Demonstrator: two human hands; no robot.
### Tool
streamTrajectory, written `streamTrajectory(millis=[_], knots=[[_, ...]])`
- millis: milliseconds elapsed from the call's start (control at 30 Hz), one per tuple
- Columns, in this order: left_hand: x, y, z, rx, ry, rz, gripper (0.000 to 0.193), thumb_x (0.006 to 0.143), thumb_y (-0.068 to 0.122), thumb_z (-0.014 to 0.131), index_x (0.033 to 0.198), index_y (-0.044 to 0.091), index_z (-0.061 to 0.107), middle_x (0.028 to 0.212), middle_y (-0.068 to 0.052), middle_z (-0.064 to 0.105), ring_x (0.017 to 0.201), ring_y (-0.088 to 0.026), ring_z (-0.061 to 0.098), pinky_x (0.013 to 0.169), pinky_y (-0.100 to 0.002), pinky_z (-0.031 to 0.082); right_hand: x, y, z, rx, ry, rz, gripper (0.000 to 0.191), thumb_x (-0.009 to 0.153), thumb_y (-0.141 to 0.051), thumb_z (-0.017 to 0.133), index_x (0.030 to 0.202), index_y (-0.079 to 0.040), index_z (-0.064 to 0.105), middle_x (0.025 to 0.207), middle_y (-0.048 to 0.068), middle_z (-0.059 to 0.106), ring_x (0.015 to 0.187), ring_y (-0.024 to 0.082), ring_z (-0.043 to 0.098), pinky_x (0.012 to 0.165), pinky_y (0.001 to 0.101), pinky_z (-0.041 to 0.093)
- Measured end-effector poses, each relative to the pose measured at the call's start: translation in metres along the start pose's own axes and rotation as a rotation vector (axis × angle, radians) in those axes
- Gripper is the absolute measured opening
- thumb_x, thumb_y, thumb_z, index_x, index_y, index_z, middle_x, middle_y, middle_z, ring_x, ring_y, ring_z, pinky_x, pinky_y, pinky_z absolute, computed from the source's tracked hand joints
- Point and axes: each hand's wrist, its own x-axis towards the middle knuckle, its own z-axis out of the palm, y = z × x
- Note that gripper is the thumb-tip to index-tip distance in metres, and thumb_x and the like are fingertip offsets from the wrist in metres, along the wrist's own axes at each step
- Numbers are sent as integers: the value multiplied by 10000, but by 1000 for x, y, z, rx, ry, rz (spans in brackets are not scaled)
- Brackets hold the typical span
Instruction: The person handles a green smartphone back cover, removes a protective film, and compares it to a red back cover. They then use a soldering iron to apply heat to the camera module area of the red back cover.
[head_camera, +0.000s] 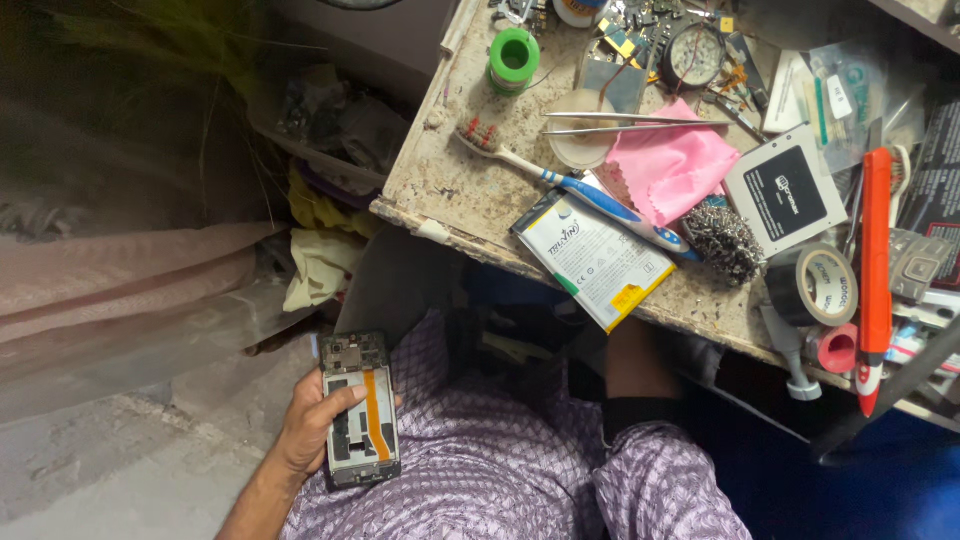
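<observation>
My left hand (305, 425) grips an opened phone (361, 412) low at the left, over my lap. The phone's back cover is off, showing its frame, boards and an orange ribbon cable running down the middle. My thumb lies across the phone's left edge. My right hand (632, 352) reaches under the front edge of the workbench (455, 190). Only its back and wrist show above a dark band and the purple patterned sleeve. Its fingers are hidden in the shadow.
On the bench lie a white flat battery (595, 258), a blue-white toothbrush (575, 188), tweezers (620, 122), a pink cloth (672, 165), a green spool (514, 55), steel wool (722, 240), a tape roll (815, 285) and an orange-handled tool (875, 250). Rags and plastic sheeting lie left.
</observation>
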Motion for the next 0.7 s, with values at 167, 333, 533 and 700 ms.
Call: streamTrajectory(millis=[167,333,533,700], knots=[[-7,3,-2,12,-22,17,336,882,53,604,1188,-85,582,996,-280,754,882,-334,778,725,-449,664,1,-2,-16,5,16,-4,372,1006,-306,611,1239,-23,678,1202,173,707,1131,344,641,983,447,473],[-15,2,-5,-2,-67,32,321,891,56,606,1170,-102,610,1003,-269,749,889,-325,776,745,-443,663,-7,4,-25,-3,40,5,376,1004,-311,614,1236,-23,678,1197,167,711,1129,336,643,983,440,472],[-25,-2,-12,-11,-54,43,304,871,61,604,1149,-60,616,986,-237,759,865,-295,781,735,-417,661,-20,12,-38,-35,27,37,381,1002,-318,617,1234,-22,678,1191,160,715,1126,326,645,983,431,471],[-28,1,-17,2,-82,-7,308,875,80,601,1135,-76,656,962,-251,784,798,-287,771,691,-412,651,-20,9,-62,-31,-22,56,385,1000,-323,620,1231,-22,679,1186,154,718,1123,319,647,983,424,470]])
